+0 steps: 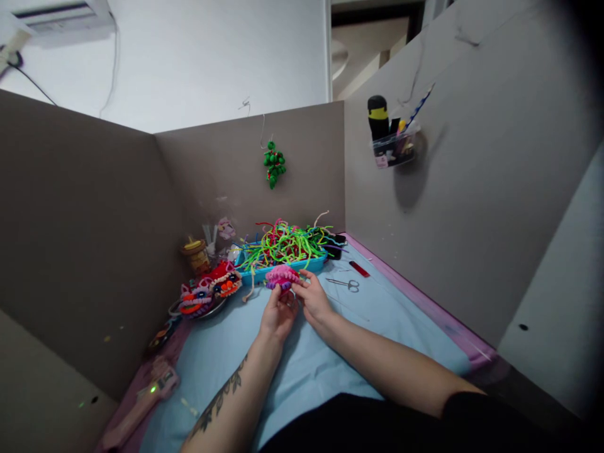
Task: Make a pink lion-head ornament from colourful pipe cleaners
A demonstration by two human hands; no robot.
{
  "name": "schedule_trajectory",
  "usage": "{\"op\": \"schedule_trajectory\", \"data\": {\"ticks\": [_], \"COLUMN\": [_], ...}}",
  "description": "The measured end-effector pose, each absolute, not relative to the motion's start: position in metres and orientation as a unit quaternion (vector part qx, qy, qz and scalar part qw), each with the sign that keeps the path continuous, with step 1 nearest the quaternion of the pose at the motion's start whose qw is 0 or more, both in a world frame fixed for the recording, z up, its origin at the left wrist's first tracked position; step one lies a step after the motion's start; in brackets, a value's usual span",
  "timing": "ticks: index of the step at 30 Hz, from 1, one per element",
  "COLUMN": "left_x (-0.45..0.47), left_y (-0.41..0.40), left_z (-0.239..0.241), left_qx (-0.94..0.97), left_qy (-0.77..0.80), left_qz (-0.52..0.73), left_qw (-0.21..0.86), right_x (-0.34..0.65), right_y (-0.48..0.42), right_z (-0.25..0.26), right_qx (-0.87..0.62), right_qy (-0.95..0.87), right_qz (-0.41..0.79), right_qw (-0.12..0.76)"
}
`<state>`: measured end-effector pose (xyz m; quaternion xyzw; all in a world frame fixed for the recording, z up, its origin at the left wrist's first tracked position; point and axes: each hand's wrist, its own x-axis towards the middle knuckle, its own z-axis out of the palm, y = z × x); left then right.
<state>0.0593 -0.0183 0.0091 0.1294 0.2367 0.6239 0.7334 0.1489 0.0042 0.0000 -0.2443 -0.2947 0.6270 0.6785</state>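
- You have a small, rounded pink-and-purple fuzzy piece just in front of the light-blue plastic tray.
- Its bumpy pink rows and purple edging look already shaped, with a little red showing at its right side; whether anything on it is left to do, you can't tell from here.
- Your left hand is partly closed, thumb on the near side, fingers curled beneath, supporting the piece.
- Your right hand is nearly closed, thumb and finger gripping the piece's right edge.
- Loose, multicoloured fuzzy stems overflow the tray, seemingly unused.
- Left of the tray, similar red, pink and orange fuzzy pieces sit in a round metal bowl, apparently made up.
- Right of the tray lie silver metal scissors, out of your grasp, and a flat red strip.
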Motion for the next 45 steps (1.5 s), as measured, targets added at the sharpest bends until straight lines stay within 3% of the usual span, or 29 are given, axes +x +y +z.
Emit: {"op": "schedule_trajectory", "data": {"ticks": [12,35,45], "left_x": [0.069,0.066,0.064], "left_y": [-0.021,-0.018,-0.008], "left_z": [0.013,-0.001,-0.010], "left_qx": [0.124,0.361,0.371], "left_qy": [0.281,0.285,0.383], "left_qz": [0.659,0.656,0.694], "left_qw": [0.687,0.599,0.484], "right_x": [0.146,0.153,0.149], "right_y": [0.005,0.013,0.009], "right_z": [-0.001,-0.004,-0.006], "right_qx": [-0.290,-0.278,-0.264], "right_qy": [-0.252,-0.222,-0.223], "right_qz": [0.620,0.660,0.697], "right_qw": [0.684,0.661,0.629]}}
